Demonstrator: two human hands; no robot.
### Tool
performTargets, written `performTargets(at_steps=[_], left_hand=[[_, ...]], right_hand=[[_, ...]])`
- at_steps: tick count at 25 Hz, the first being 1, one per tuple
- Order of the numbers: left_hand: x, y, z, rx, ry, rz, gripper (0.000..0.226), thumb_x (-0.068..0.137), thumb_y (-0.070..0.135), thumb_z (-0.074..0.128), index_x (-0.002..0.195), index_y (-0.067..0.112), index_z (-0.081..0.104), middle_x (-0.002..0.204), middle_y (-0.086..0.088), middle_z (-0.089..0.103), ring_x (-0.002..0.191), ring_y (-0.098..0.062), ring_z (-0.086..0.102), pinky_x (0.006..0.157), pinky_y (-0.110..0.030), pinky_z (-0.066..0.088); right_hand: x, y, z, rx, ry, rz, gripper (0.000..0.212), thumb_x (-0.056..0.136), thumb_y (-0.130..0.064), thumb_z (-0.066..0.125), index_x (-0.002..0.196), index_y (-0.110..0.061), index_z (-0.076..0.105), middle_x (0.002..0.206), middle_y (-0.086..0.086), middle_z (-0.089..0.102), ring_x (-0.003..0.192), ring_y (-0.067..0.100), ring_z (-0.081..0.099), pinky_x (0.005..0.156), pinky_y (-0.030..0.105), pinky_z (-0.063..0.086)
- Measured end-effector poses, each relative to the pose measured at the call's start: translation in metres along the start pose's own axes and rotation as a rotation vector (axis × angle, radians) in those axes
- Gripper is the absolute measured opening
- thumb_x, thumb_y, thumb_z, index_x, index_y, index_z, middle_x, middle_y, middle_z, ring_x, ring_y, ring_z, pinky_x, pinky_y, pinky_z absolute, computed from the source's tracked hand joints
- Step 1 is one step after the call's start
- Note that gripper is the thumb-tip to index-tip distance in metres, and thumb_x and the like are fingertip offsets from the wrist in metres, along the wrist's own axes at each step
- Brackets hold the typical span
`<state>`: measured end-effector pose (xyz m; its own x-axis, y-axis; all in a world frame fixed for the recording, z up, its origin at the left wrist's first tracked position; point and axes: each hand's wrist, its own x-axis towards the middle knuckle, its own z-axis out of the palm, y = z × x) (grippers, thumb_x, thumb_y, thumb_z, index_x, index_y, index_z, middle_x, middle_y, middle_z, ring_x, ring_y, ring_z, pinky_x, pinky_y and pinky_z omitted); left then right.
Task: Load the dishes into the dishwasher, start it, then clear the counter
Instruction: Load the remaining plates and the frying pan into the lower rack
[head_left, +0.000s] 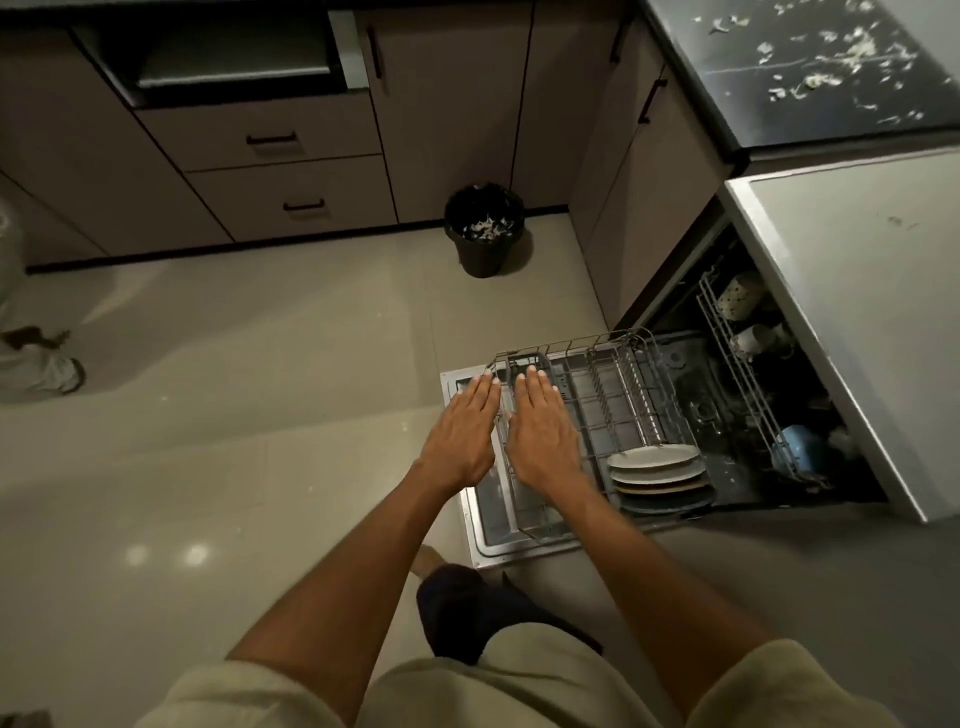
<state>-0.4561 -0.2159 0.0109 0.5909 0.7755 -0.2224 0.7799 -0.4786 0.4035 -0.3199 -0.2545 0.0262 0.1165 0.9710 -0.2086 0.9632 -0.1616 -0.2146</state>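
The dishwasher (810, 364) stands open on the right, its door (485, 540) lying flat on the floor side. The lower wire rack (613, 384) is pulled out over the door. Several plates (657, 470) stand stacked on edge at the rack's near right. Mugs (740, 296) and a blue cup (795, 444) sit in the upper rack inside. My left hand (465, 431) and my right hand (543, 431) are stretched out flat, fingers straight, side by side over the rack's left end. Neither holds anything.
A black bin (485, 228) with white scraps stands on the tiled floor by the cabinets. The dark counter (810, 67) at top right is strewn with food scraps. Drawers (280, 166) line the far wall. Another person's foot (47, 364) is at the left edge.
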Motion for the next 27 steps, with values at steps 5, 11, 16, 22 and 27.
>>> performTargets(at_steps=[5,11,16,22,27], left_hand=[[0.042,-0.052,-0.031,0.033,-0.038,0.081,0.069,0.101,0.013,0.035,0.158,0.009,-0.004,0.166,-0.010,-0.010,0.153,-0.021,-0.010,0.126,-0.036,0.000],[0.116,-0.111,-0.085,0.063,-0.137,0.198,0.067,0.103,0.019,0.033,0.158,0.010,-0.004,0.166,-0.010,-0.010,0.153,-0.021,-0.009,0.126,-0.040,0.005],[0.173,-0.135,-0.118,0.129,-0.200,0.354,0.061,0.107,0.029,0.022,0.159,0.010,-0.002,0.166,-0.010,-0.007,0.154,-0.020,-0.008,0.126,-0.037,0.001],[0.239,-0.146,-0.146,0.177,-0.275,0.573,0.065,0.105,0.028,0.031,0.158,0.011,-0.003,0.166,-0.009,-0.008,0.153,-0.020,-0.009,0.126,-0.041,0.007],[0.294,-0.163,-0.191,0.202,-0.278,0.731,0.073,0.102,0.016,0.041,0.158,0.010,-0.005,0.166,-0.010,-0.011,0.153,-0.021,-0.012,0.126,-0.038,0.001]], right_hand=[[0.055,-0.034,0.007,0.010,0.017,0.114,0.060,0.109,-0.034,0.026,0.159,-0.009,0.005,0.167,0.010,0.000,0.155,0.023,-0.004,0.125,0.036,-0.004],[0.137,-0.077,0.010,0.049,0.051,0.255,0.064,0.108,-0.034,0.030,0.159,-0.008,0.002,0.167,0.012,-0.003,0.155,0.023,-0.006,0.123,0.036,-0.007],[0.190,-0.096,0.000,0.137,0.117,0.374,0.061,0.107,-0.031,0.028,0.159,-0.007,0.007,0.167,0.014,0.004,0.155,0.024,-0.001,0.126,0.038,0.001],[0.236,-0.103,-0.013,0.120,0.185,0.571,0.065,0.102,-0.028,0.041,0.158,-0.004,0.017,0.165,0.017,0.017,0.154,0.027,0.008,0.126,0.041,0.011],[0.287,-0.116,-0.047,0.152,0.275,0.724,0.063,0.104,-0.030,0.035,0.158,-0.005,0.015,0.165,0.018,0.013,0.155,0.027,0.006,0.126,0.042,0.010]])
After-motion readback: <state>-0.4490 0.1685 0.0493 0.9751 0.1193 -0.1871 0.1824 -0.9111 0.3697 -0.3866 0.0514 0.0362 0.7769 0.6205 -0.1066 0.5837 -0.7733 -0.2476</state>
